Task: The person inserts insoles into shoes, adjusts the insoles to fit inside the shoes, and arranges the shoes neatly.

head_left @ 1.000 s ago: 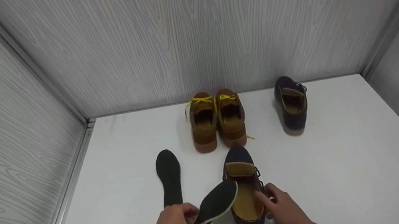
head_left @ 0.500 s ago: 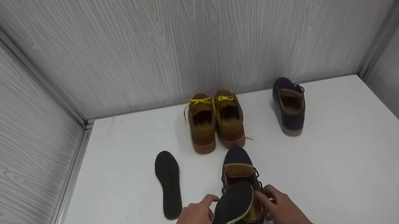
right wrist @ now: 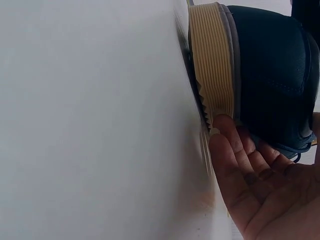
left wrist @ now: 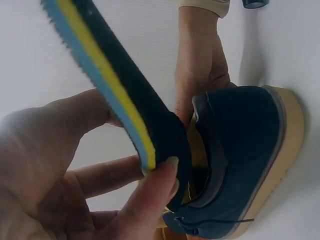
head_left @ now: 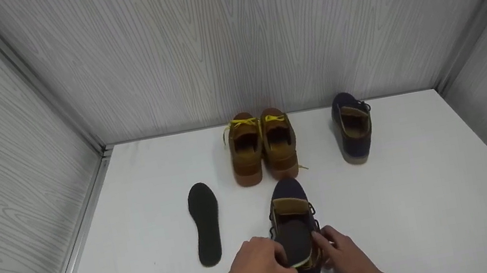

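My left hand [head_left: 260,266] pinches a black insole [head_left: 295,242] across its middle. The insole's front part lies in the opening of a navy lace-up shoe [head_left: 288,190], and its heel end sticks out toward me. Up close in the left wrist view, the insole [left wrist: 120,85] shows a yellow and blue layered edge and bends at the thumb. My right hand [head_left: 347,256] grips the shoe's right side near the heel, thumb at the opening. In the right wrist view its fingers [right wrist: 235,165] lie along the ribbed tan sole [right wrist: 212,55]. The shoe's toe interior is hidden.
A second black insole [head_left: 206,224] lies flat to the left on the white table [head_left: 428,204]. A pair of brown shoes with yellow laces [head_left: 248,165] stands just beyond the navy shoe. Another navy shoe [head_left: 356,142] stands at the back right. Grey wood-grain panels [head_left: 233,44] enclose the table.
My left hand has moved right with the insole, bringing its front end from beside the navy shoe over and down into the opening. My right hand has stayed on the shoe.
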Demonstrator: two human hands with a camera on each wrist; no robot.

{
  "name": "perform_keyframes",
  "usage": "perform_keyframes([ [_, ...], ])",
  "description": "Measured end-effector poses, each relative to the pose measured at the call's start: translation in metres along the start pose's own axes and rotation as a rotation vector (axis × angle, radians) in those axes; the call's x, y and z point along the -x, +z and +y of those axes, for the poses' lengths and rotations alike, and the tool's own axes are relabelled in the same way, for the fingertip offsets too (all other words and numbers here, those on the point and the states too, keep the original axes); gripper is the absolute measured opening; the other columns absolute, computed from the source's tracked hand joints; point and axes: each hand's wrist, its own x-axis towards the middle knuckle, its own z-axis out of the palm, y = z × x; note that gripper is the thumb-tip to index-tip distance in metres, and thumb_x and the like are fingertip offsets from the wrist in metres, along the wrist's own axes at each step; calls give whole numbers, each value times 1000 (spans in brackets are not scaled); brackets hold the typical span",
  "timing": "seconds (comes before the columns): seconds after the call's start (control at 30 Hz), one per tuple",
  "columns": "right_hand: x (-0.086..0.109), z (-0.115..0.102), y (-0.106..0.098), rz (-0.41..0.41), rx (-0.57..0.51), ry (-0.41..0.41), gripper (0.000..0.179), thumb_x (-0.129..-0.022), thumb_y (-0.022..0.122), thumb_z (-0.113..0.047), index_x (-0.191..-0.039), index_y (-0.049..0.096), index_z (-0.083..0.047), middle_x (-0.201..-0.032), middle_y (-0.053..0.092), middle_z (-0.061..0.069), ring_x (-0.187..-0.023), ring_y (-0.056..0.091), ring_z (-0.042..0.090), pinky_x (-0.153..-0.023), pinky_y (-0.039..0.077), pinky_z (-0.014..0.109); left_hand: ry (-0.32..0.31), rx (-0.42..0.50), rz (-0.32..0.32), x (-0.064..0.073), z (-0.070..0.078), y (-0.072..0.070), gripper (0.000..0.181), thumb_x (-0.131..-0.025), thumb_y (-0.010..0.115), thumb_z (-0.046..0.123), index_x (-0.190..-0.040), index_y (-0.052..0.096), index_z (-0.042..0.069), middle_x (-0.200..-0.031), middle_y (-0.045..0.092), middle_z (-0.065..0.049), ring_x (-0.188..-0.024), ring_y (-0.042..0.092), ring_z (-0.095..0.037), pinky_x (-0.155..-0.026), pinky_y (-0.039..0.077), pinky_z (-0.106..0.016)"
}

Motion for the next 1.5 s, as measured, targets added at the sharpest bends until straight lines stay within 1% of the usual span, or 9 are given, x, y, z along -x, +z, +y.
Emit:
perform_keyframes([
  [0.37, -1, 1, 0, -9, 5, 24, 45, -99, 42, -47, -107, 53, -4, -87, 60, 7, -71, 61, 20, -59, 52, 33, -82, -105, -6, -30, 4, 15, 31, -66, 75, 38, -57, 57, 14, -53, 47, 4, -52, 44, -15, -48, 36, -30],
  [0.47, -1, 1, 0, -3, 13, 29, 46, -99, 42, -47, -107, 54, -4, -88, 61, 7, -71, 61, 20, -60, 52, 33, -83, -155, 26, -37, 4, 19, 33, -67, 73, 37, -56, 54, 13, -53, 45, 3, -51, 43, -15, -46, 36, -31],
  [0.6, -1, 1, 0, -8, 4, 21, 45, -99, 42, -47, -108, 54, -4, -91, 62, 7, -72, 61, 20, -60, 52, 33, -58, -260, 105, -44, 6, 26, 31, -68, 72, 35, -59, 56, 10, -54, 47, 1, -50, 46, -16, -47, 41, -32],
  [0.8, -1, 1, 0, -28, -28, 11, 43, -100, 41, -44, -107, 54, -4, -89, 62, 7, -72, 64, 21, -60, 53, 34, -32, -444, 178, -54, 21, 34, 19, -71, 72, 25, -66, 65, 8, -56, 56, -3, -50, 56, -18, -47, 47, -32],
  [0.97, -1, 1, 1, -34, -28, 27, 44, -100, 41, -45, -106, 53, -4, -87, 61, 6, -73, 64, 21, -61, 53, 34, -68, -586, 189, -67, 30, 40, 17, -78, 72, 26, -78, 72, 9, -64, 63, -4, -56, 62, -20, -49, 50, -32],
  [1.03, -1, 1, 1, -36, -22, 42, 45, -100, 41, -47, -105, 54, -4, -87, 60, 6, -73, 63, 20, -61, 53, 34, -82, -620, 188, -72, 31, 43, 19, -81, 71, 28, -80, 72, 9, -64, 64, -4, -55, 62, -19, -46, 49, -32],
  [1.2, -3, 3, 2, -52, -20, 76, 46, -99, 40, -49, -104, 54, -5, -87, 59, 6, -74, 62, 20, -62, 53, 34, -73, -717, 175, -82, 31, 51, 19, -86, 69, 28, -79, 73, 11, -64, 64, -4, -53, 61, -18, -42, 48, -33],
  [1.3, -3, 5, 2, -57, -27, 81, 44, -99, 40, -48, -104, 53, -6, -87, 58, 5, -74, 62, 20, -62, 53, 35, -75, -748, 175, -87, 30, 54, 16, -86, 69, 26, -79, 73, 12, -64, 65, -3, -55, 62, -18, -44, 49, -32],
  [1.5, -2, 4, 3, -57, -14, 63, 42, -100, 41, -46, -101, 53, -6, -84, 56, 5, -73, 61, 20, -60, 53, 34, -85, -765, 234, -100, 22, 62, 15, -85, 69, 23, -75, 73, 13, -63, 65, -2, -54, 62, -18, -43, 48, -31],
])
